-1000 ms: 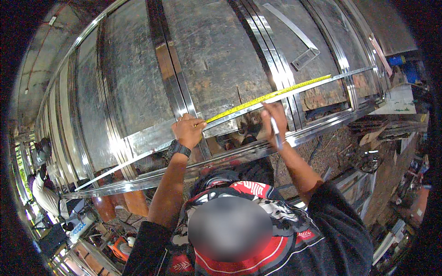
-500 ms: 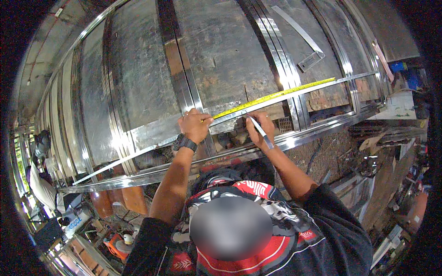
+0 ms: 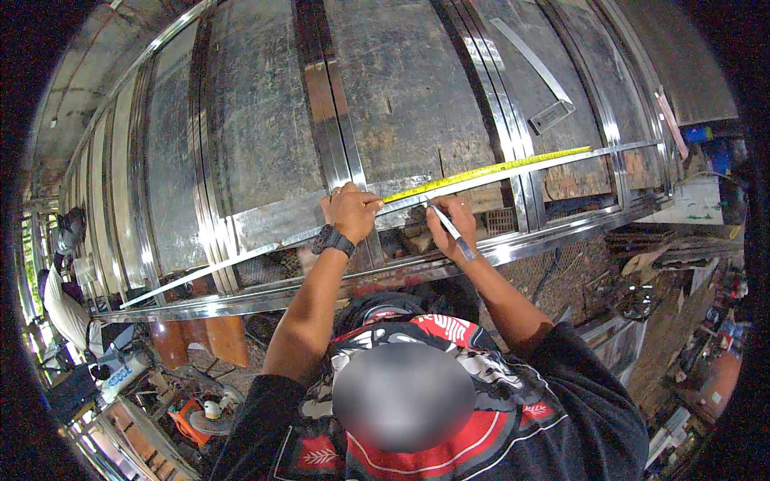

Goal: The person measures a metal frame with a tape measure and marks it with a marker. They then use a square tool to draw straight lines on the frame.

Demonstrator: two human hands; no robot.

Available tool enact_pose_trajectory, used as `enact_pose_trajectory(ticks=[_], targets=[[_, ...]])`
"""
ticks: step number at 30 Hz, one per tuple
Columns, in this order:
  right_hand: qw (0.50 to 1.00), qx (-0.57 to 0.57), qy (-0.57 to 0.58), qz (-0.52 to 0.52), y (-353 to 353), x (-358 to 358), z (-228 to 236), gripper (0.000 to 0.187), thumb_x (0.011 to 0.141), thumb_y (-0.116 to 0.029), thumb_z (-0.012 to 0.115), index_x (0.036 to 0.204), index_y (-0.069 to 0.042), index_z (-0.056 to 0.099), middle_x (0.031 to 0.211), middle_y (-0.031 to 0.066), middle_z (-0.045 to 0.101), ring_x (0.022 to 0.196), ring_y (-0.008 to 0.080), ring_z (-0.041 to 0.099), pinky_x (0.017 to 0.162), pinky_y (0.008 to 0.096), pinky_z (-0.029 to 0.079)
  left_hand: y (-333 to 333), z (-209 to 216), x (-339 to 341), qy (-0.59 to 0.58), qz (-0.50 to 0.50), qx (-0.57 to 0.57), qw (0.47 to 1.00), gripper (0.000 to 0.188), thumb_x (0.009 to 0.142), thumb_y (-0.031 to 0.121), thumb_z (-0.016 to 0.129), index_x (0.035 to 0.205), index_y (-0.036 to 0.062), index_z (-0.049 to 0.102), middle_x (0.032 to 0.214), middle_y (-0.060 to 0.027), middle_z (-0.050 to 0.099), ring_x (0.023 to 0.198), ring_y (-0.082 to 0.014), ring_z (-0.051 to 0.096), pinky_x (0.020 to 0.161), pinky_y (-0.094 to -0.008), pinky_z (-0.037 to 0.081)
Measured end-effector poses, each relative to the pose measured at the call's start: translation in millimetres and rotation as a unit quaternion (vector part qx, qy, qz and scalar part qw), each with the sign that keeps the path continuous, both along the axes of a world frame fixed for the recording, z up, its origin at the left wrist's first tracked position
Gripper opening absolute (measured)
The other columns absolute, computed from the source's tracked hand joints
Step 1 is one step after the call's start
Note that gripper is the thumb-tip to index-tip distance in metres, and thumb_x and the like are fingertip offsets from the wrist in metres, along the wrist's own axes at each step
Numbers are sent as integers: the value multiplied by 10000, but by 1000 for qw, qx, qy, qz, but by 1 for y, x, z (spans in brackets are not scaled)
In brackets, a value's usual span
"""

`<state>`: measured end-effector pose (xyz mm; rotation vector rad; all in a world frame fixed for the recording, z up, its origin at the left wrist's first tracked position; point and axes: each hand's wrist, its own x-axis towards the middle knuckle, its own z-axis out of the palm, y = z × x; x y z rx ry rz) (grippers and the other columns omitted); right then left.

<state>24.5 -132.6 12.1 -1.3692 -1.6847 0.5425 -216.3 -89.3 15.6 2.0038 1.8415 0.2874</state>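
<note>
A yellow tape measure blade [image 3: 497, 167] lies along a long, thin metal bar [image 3: 561, 160] that runs slantwise across the metal frame. My left hand [image 3: 351, 215], with a dark watch on its wrist, pinches the blade's near-left end against the bar. To its right, my right hand [image 3: 455, 223] grips a white marker pen [image 3: 451, 226] with a clear end. The pen's tip points at the bar, just below the blade; whether it touches cannot be made out. Farther off, a metal try square [image 3: 536, 72] rests on the dark panel.
Shiny metal channels [image 3: 513, 144] cross the dark panel [image 3: 401, 88], bounded by a front rail [image 3: 385, 276]. A person in light clothing [image 3: 66, 309] is at the far left. On the floor are an orange tool [image 3: 191, 421], brownish-orange pieces [image 3: 224, 343] and scrap at right.
The view has shifted slightly, so the frame sits a little farther right in it. My right hand and pen have come closer to my left hand, which keeps its pinch on the tape.
</note>
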Motion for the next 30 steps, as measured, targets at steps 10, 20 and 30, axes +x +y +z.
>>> enact_pose_trajectory(ticks=[10,20,30], targets=[[1000,0,-4,15,-2,-7,-6,164,860,-109,684,993,-31,630,870,195,620,817,402,586,728,483,464,-2,-1,0,14,9,-4,1000,227,813,449,755,937,272,827,911,-14,672,959,-261,631,854,-459,432],[998,56,-38,19,0,-5,0,159,859,-128,713,980,-42,657,859,161,653,784,371,603,710,459,468,1,-13,-3,9,4,-36,999,189,807,407,762,918,268,825,963,-12,688,992,-254,627,874,-476,407],[998,40,-43,18,1,-5,6,194,835,-118,722,1005,-48,657,853,163,659,827,388,605,736,476,471,5,-2,-2,26,-1,-45,999,223,797,428,770,915,247,826,917,-11,699,956,-237,642,862,-434,467]])
